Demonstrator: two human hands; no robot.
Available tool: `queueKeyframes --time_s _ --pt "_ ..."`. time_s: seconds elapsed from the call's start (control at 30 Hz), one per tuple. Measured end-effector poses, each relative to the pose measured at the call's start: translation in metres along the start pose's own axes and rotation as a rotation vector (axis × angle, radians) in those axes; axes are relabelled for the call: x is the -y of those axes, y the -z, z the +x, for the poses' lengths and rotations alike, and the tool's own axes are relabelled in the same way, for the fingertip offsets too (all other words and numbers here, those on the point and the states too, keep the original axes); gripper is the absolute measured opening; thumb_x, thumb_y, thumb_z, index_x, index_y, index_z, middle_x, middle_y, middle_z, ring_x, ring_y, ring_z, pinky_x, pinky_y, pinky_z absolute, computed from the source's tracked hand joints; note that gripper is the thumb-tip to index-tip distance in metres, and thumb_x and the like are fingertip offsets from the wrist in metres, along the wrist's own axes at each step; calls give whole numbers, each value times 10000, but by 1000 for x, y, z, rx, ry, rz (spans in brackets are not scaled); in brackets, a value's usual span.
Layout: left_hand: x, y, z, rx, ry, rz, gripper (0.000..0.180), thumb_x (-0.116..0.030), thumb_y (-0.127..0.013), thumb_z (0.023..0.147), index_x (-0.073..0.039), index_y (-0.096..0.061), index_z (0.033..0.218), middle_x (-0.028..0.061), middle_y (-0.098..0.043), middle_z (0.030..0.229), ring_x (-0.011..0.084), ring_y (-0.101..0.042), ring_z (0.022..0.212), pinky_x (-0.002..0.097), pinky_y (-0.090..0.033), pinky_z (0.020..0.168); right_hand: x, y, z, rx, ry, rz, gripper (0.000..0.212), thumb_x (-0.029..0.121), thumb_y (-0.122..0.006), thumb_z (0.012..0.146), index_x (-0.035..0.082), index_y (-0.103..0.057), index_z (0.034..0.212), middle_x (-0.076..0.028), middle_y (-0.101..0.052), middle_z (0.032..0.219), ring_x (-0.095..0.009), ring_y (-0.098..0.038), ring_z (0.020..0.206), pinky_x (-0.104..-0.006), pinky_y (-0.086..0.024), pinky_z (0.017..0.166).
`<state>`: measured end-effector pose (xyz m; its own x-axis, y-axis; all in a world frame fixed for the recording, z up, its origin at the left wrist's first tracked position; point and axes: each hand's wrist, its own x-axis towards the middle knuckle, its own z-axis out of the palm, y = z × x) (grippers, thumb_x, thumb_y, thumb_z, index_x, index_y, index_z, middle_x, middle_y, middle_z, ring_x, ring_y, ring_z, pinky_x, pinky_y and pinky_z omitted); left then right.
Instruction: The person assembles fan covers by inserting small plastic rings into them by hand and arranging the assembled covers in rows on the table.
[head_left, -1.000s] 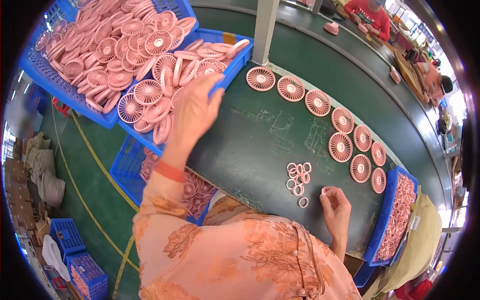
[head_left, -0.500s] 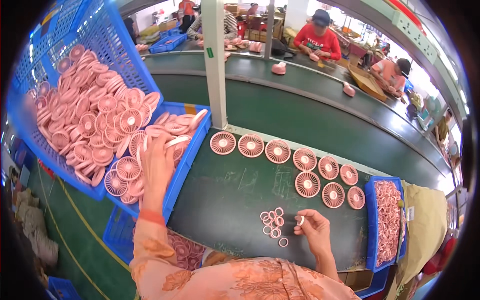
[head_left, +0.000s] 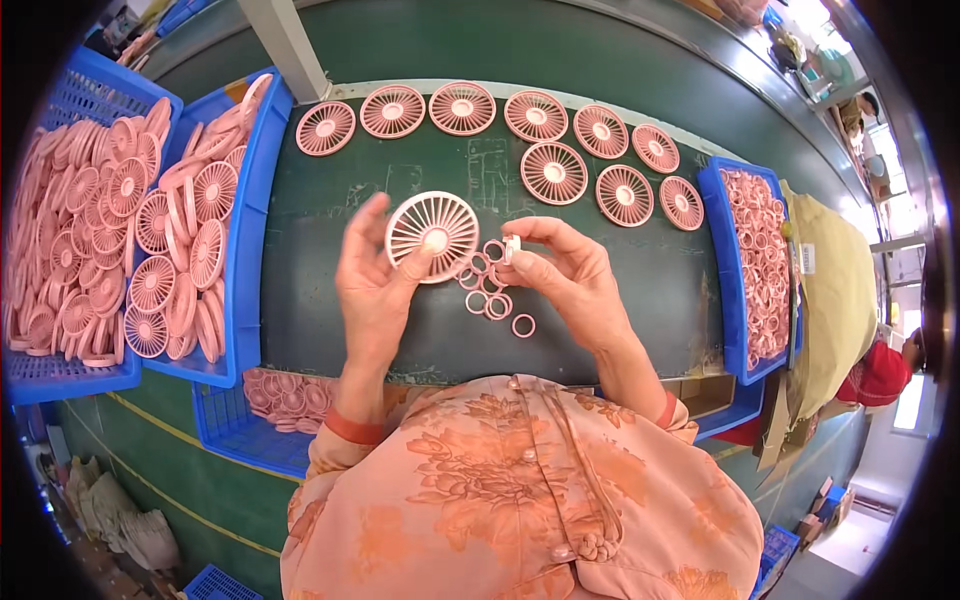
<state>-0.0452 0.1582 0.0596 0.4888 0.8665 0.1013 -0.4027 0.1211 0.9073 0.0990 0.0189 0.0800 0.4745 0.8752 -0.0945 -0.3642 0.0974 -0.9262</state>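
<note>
My left hand holds a round pink fan grille by its edge, thumb across its face near the hub, over the dark green work table. Just to its right, my right hand pinches a small pale ring between thumb and fingers. Ring and grille are apart. Beneath and between the hands lies a loose cluster of small pink rings. Along the far side of the table several more pink grilles lie flat, in two rows toward the right.
At the left, a blue crate full of grilles stands against another heaped crate. A lower blue crate holds more pink parts. A blue bin of rings sits at the right, beside a tan sack. A pale post rises at far left.
My left hand has come out of the crate to the table with a grille. My right hand still pinches the ring, now close to the grille. The view has tilted down.
</note>
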Motion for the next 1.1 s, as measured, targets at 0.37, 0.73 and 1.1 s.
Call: queueKeyframes --time_s 0.37,0.73,1.1 --pt "15 10 -23 89 542 -319 286 -164 -536 1051 -9 -563 1290 109 -668 1197 184 -692 1045 338 -601 906 -13 -18 -5 -12 184 -309 297 -38 -700 913 -7 -657 1205 -28 -687 1034 -109 -679 947 -239 -571 843" --pt "24 3 -25 110 469 -184 282 -51 -558 983 20 -569 1256 119 -679 1158 189 -695 1027 341 -594 906 -21 -20 9 -60 490 -904 216 26 -752 871 21 -704 1082 -105 -698 994 -183 -692 820 -290 -572 722" --pt "19 1 -28 181 432 -132 268 -49 -563 993 41 -573 1245 122 -675 1165 169 -694 1015 317 -600 890 -25 -9 12 -57 532 -1009 196 67 -784 840 29 -741 1027 -111 -704 1011 -229 -707 838 -320 -581 719"
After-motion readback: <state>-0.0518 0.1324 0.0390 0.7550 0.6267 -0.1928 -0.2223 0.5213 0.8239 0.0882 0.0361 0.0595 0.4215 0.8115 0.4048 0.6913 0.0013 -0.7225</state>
